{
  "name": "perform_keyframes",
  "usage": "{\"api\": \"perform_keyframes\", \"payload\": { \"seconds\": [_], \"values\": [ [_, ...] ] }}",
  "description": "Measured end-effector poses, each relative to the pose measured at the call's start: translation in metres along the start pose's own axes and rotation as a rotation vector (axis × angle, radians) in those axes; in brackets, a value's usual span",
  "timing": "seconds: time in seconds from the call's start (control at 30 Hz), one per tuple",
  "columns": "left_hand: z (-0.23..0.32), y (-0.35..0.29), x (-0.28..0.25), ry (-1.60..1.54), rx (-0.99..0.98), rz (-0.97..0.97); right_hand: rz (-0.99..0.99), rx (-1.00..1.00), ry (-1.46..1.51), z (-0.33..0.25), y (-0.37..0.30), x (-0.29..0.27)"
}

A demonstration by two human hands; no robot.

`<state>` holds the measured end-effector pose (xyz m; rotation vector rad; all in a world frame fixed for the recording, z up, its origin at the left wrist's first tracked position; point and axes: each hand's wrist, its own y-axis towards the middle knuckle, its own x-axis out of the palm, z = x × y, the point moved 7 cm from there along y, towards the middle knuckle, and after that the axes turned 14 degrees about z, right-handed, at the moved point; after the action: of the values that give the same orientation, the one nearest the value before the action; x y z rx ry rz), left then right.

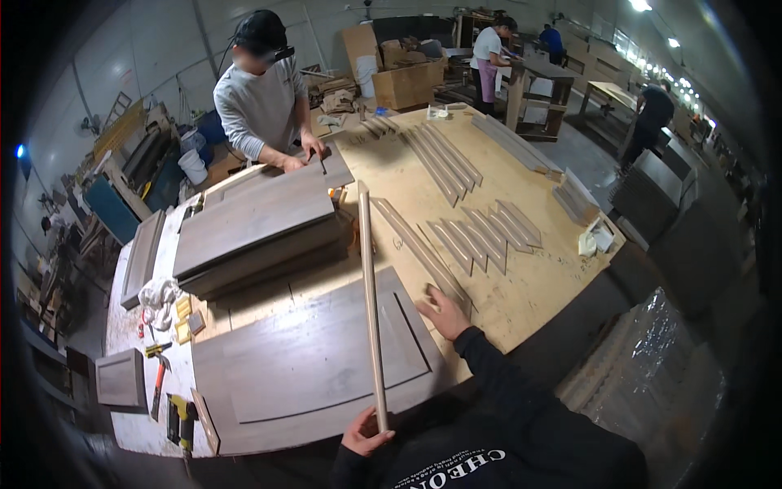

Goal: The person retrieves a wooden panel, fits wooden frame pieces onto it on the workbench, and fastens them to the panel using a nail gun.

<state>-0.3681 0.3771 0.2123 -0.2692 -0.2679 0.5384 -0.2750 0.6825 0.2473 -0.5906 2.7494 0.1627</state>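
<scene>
The left hand (364, 438) has its grip closed around the near end of a long wooden strip (368, 301), fingers wrapped right round it. The strip runs away from the person across a grey cabinet door panel (309, 359) that lies flat on the tabletop (529, 285), and its far end reaches past the panel toward a stack of grey panels (257, 224).

The right hand (444, 314) lies just to the right of the strip, at the right edge of the door panel. Its fingers are spread fairly wide and flat, pressing down on the near end of a slanted grey moulding piece (415, 244); it holds nothing closed in its grip.

Beyond that hand, further right of the strip, short grey moulding pieces (485, 236) lie side by side on the tabletop, with longer ones (444, 159) farther off. A white rag (595, 239) sits near the right edge.

To the left of the door panel lie a hammer (159, 379), a yellow power tool (181, 417), a white cloth (156, 292) and a small grey panel (120, 379).

Across the stack of panels, another person (261, 106) leans in with both hands on the top panel.
</scene>
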Motion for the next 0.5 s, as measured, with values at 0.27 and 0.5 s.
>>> {"api": "perform_keyframes", "payload": {
  "seconds": [0.27,0.5],
  "values": [
    [-0.007,-0.094,-0.053,0.07,0.039,-0.068,-0.415,0.103,1.166,-0.133,-0.055,0.043],
    [0.021,-0.052,-0.036,0.15,0.22,-0.024,-0.66,0.119,0.976,-0.14,-0.136,0.091]
  ]
}}
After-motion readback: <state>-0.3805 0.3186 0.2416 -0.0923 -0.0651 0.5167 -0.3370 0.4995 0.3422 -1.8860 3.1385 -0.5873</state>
